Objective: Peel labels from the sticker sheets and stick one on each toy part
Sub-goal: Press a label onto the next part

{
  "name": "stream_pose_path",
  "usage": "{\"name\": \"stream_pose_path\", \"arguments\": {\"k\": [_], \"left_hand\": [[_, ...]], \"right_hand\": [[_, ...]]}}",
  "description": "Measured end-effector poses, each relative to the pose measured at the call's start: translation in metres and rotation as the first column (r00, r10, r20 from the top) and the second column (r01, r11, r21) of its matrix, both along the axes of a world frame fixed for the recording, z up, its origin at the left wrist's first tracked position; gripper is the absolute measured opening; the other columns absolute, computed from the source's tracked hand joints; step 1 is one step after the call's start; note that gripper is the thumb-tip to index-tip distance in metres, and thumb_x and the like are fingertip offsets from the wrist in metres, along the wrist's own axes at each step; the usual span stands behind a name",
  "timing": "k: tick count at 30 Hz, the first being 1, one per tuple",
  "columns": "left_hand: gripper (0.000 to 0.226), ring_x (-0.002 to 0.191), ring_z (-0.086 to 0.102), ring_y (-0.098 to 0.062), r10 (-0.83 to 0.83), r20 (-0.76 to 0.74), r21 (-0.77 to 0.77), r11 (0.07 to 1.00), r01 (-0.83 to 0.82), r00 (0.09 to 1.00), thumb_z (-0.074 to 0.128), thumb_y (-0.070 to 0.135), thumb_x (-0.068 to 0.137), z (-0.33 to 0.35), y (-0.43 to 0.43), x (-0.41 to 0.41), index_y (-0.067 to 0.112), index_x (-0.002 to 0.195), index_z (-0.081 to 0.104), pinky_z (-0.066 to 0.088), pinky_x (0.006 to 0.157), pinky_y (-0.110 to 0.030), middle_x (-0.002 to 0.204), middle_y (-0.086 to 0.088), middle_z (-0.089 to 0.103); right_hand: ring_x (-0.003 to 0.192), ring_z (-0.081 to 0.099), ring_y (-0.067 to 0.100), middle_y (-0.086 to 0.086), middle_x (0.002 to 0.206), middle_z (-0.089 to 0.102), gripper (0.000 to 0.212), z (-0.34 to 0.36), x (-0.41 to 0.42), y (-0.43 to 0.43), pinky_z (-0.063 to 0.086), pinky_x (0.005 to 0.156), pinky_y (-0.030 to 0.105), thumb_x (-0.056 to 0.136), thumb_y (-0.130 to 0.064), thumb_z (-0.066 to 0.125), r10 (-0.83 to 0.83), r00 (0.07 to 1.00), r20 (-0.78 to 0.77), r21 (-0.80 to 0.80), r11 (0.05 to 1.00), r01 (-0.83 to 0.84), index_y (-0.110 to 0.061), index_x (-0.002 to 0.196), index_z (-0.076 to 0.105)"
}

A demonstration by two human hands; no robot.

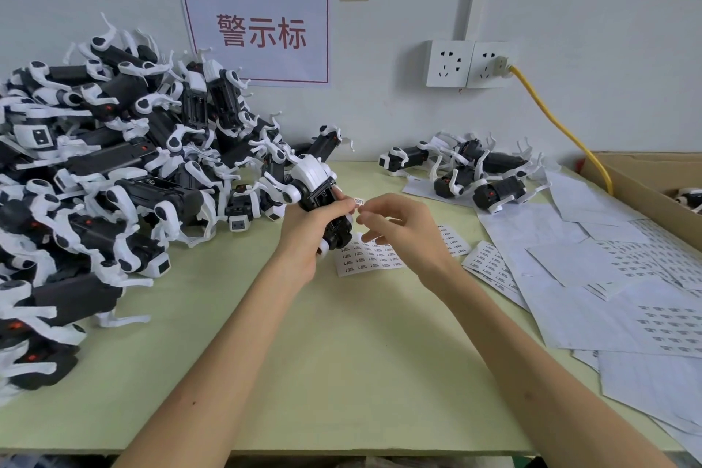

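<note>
- Head view: your left hand (307, 236) gripped the rigid black body of the toy robot dog (317, 182) above the sticker sheet (374, 258).
- Your right hand (402, 228) pinched a small label (359, 200) just beside it; flimsy and likely sticky, it wanted an edge-only hold.

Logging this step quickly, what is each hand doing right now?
Left hand: closed around a black and white toy part.
Right hand: pinching a small label right beside that toy part.
</note>
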State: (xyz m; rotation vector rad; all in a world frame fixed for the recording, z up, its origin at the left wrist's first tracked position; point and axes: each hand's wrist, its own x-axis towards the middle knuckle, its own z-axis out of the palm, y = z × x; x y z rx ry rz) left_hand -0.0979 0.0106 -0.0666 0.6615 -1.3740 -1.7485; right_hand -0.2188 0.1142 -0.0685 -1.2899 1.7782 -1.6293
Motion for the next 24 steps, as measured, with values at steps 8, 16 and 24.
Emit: {"name": "stream_pose_path", "arguments": {"k": [8,16,24], "left_hand": [[0.016,0.075,0.067,-0.017,-0.036,0.073,-0.098,0.994,0.043,0.997,0.076,0.003,0.086,-0.0017,0.0032,-0.001,0.015,0.082,0.067,0.053,0.077,-0.035,0.084,-0.002,0.074],[0.014,0.077,0.069,-0.014,-0.05,0.076,-0.089,0.994,0.057,0.996,0.076,0.006,0.086,-0.0037,0.0022,-0.0006,0.016,0.08,0.068,0.053,0.081,-0.037,0.092,-0.001,0.079],[0.01,0.08,0.069,-0.017,-0.102,0.042,-0.118,0.987,0.106,0.994,0.079,0.016,0.075,-0.0023,0.0035,0.0008,0.019,0.075,0.07,0.057,0.077,-0.032,0.094,-0.008,0.078]], "right_hand": [[0.06,0.068,0.01,-0.002,0.075,0.072,0.01,-0.0019,-0.0003,-0.0032,0.054,0.065,0.027,0.093,-0.016,0.07,-0.137,0.989,0.055,-0.081,0.987,0.141,-0.009,0.086,0.071],[0.062,0.064,0.025,-0.016,0.07,0.065,0.014,-0.0068,0.0067,-0.0035,0.042,0.048,0.023,0.093,-0.016,0.059,-0.168,0.948,-0.27,-0.091,0.985,0.148,-0.02,0.079,0.057],[0.064,0.065,0.023,-0.019,0.068,0.06,0.014,-0.0071,0.0011,-0.0038,0.042,0.05,0.025,0.095,-0.02,0.06,-0.226,0.924,-0.307,-0.075,0.974,0.213,-0.022,0.081,0.057]]}}
